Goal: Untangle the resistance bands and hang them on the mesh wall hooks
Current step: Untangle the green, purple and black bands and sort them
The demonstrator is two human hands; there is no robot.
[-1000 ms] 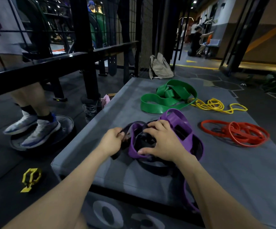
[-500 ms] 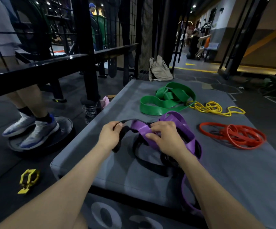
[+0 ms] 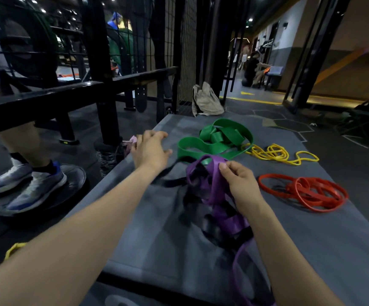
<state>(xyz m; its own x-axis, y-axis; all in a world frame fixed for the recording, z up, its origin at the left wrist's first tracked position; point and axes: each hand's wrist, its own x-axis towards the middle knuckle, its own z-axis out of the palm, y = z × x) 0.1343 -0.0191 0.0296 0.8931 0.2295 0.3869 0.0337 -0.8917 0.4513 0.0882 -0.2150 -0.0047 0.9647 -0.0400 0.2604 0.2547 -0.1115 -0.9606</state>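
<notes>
A purple band (image 3: 217,195) and a black band (image 3: 172,183) lie tangled together on the grey padded platform (image 3: 157,244). My right hand (image 3: 238,182) pinches a purple loop at the top of the tangle. My left hand (image 3: 150,150) is out to the far left over the platform edge, and a strand of the black band runs taut from under it back to the tangle; the view is blurred there. A green band (image 3: 214,140), a thin yellow band (image 3: 274,153) and a red band (image 3: 307,192) lie apart further back. The black mesh wall (image 3: 185,51) stands beyond the platform.
A person's legs and shoes (image 3: 24,184) stand on a round weight plate left of the platform. Black rack bars (image 3: 46,100) run along the left. A beige bag (image 3: 205,100) leans at the mesh's foot. A yellow object (image 3: 13,250) lies on the floor at lower left.
My left hand has moved up and away to the left, drawing the black strand out of the tangle. My right hand has shifted to the right and lifted the purple loop.
</notes>
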